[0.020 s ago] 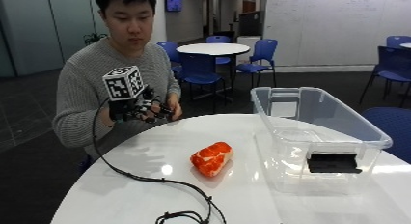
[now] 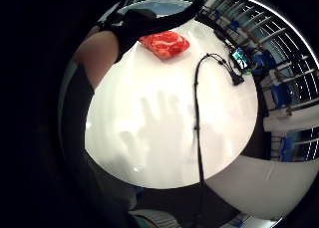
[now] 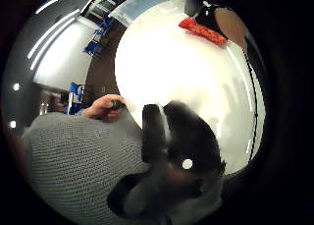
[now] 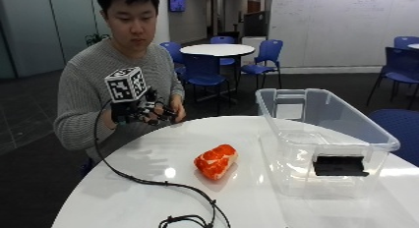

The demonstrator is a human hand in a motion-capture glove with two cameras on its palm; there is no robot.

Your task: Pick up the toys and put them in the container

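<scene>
A red-and-white toy piece of meat (image 4: 216, 161) lies on the round white table (image 4: 124, 198), near its middle. A clear plastic container (image 4: 291, 161) stands just to the toy's right, and no toy shows inside it. My gloved right hand (image 4: 140, 112) hovers above the table's far left edge, well apart from the toy, its fingers relaxed and holding nothing. The palm views look down at the table (image 2: 164, 138) with the toy (image 2: 164, 44) (image 3: 202, 31) lying some way off. The shadow of spread fingers falls on the tabletop.
A black cable (image 4: 150, 181) trails from the glove across the table's left side to its front edge. The bare left hand (image 3: 105, 107) rests at the table's rim beside the gloved one. Blue chairs and another table stand behind.
</scene>
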